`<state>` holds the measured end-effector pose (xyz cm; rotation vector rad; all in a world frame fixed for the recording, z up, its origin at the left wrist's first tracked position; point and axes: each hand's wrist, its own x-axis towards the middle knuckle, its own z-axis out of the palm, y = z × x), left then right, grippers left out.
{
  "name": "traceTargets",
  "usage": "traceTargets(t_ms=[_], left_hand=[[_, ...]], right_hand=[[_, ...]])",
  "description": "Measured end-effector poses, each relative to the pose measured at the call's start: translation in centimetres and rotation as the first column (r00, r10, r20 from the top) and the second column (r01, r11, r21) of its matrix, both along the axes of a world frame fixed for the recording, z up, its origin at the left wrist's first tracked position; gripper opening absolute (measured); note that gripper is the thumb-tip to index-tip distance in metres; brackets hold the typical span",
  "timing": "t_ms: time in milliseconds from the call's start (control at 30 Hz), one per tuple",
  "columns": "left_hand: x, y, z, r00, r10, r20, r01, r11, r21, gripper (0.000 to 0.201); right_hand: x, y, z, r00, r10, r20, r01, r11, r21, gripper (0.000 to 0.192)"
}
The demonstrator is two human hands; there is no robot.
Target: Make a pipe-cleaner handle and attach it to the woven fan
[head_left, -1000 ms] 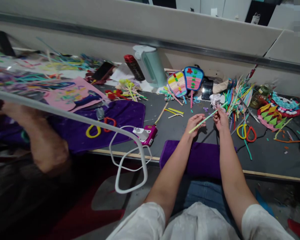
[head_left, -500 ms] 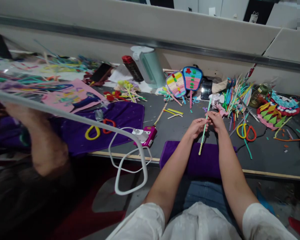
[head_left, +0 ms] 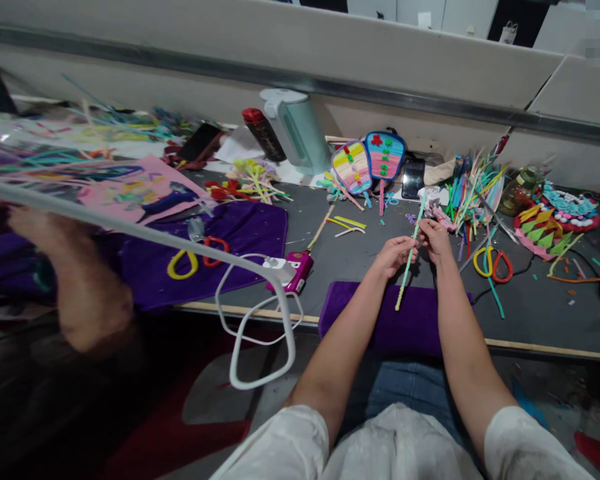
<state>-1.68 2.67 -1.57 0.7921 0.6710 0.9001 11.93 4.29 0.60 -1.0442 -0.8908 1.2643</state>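
The left hand (head_left: 395, 258) and right hand (head_left: 434, 239) each pinch a green-and-yellow fuzzy stem (head_left: 405, 278), fingers nearly closed on it, above the counter (head_left: 545, 320); it slants from one to seven o'clock, lower end over purple cloth (head_left: 375, 320).

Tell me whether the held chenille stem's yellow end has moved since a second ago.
Yes, downward and slightly right in view: the chenille stem's yellow end now shows over the folded purple cloth, no longer beyond its far edge.

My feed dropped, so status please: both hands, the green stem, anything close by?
Left hand, right hand: both pinching the green stem. Stem slanted, yellowish lower end over purple cloth. Scissors lie right, untouched.
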Motion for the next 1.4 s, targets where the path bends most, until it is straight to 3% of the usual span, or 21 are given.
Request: traceTargets(t_ms=[567, 967, 1400], left_hand=[[0.2, -0.1, 0.3, 0.998, 0.007, 0.067, -0.008, 1.0, 0.02, 0.033], [0.3, 0.5, -0.3, 0.995, 0.074, 0.067, -0.073, 0.997, -0.016, 0.038], [0.2, 0.9, -0.3, 0.987, 0.134, 0.089, -0.126, 0.988, -0.094, 0.028]], right_hand=[[0.0, 0.1, 0.0, 1.0, -0.002, 0.022, 0.002, 1.0, -0.03, 0.039], [-0.6, -0.5, -0.1, 0.986, 0.138, 0.095, -0.138, 0.99, -0.012, 0.039], [-0.4, -0.2, -0.3, 0.991, 0.047, 0.124, -0.033, 0.993, -0.109, 0.034]])
